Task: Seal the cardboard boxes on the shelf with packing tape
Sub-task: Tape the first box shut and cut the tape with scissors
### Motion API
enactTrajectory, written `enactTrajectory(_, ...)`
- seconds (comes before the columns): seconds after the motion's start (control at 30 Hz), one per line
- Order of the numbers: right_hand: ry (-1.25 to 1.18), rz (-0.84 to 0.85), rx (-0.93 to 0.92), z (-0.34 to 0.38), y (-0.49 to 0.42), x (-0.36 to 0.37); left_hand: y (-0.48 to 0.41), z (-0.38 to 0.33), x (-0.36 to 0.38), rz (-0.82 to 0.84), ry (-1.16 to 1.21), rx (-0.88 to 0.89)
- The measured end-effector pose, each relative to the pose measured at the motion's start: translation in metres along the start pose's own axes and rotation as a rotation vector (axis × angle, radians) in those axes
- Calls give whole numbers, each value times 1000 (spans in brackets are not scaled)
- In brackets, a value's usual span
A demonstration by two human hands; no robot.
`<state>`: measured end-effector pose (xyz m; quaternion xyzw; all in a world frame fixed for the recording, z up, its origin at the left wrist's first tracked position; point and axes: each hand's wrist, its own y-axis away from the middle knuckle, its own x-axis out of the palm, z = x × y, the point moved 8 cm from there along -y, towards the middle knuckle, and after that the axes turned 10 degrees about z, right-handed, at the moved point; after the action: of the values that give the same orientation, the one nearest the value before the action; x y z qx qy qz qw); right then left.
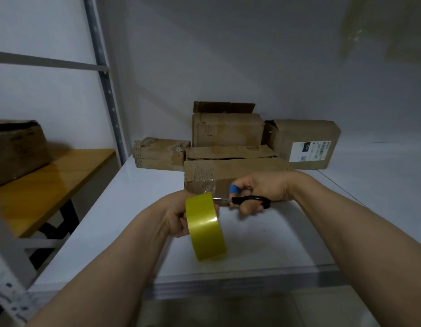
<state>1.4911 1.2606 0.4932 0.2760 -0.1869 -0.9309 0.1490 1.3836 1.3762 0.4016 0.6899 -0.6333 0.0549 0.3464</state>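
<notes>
**Tape is about to be snipped at the front box**

The yellow tape roll (206, 228) is held tight in the grip of the left hand (175, 215). The black scissors (249, 200) are held in the grip of the right hand (266, 188), blades at the roll's top edge. The front box (237, 173) sits on the shelf (120, 208), just behind the hands. Some clear tape is seen on its near side, but its top looks unsealed. The small box (160, 153) at 10 o'clock, the tall box (228, 132) at 12 and the labelled box (304, 138) at 2 look untaped, so most work seems left.
</notes>
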Motion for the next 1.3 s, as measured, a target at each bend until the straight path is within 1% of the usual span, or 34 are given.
enactTrajectory(0.07,43,-33,15,1,2,-3,3,1,4,2,1,9)
enactTrajectory(0.13,83,-55,24,3,3,-4,4,0,4,-34,-33,27)
enactTrajectory(0.27,76,-64,44,5,0,-1,0,2,-13,-200,-47,32)
enactTrajectory(0.37,77,-51,41,8,-3,2,2,4,-19,-248,-42,35)
enactTrajectory(0.43,46,-44,24,10,-6,5,0,0,-12,-211,-42,58)
enactTrajectory(0.53,42,-28,17,12,-9,8,0,-4,2,-106,-60,67)
enactTrajectory(0.63,90,-8,43,17,-5,7,15,-6,19,-100,-75,90)
enactTrajectory(0.67,97,-18,56,17,-3,5,22,-7,26,-109,-106,101)
enactTrajectory(0.7,99,-31,71,16,-2,3,32,-9,32,-160,-158,126)
enactTrajectory(0.8,135,-23,155,10,-1,5,54,-21,44,-232,-469,235)
enactTrajectory(0.83,188,-2,204,8,-2,9,62,-25,48,-240,-543,264)
enactTrajectory(0.87,252,13,251,6,-3,13,68,-28,52,-211,-601,296)
enactTrajectory(0.93,402,12,318,9,-4,21,76,-29,55,-54,-549,350)
enactTrajectory(1.0,558,-1,358,14,-5,27,81,-29,52,60,-392,391)
enactTrajectory(1.03,616,-4,378,15,-5,30,83,-29,50,88,-334,404)
enactTrajectory(1.13,711,-4,455,15,-2,33,89,-31,46,44,-240,442)
enactTrajectory(1.2,768,0,509,15,0,32,89,-31,43,-5,-211,423)
enactTrajectory(1.3,803,-17,538,21,3,32,88,-30,41,-84,-142,416)
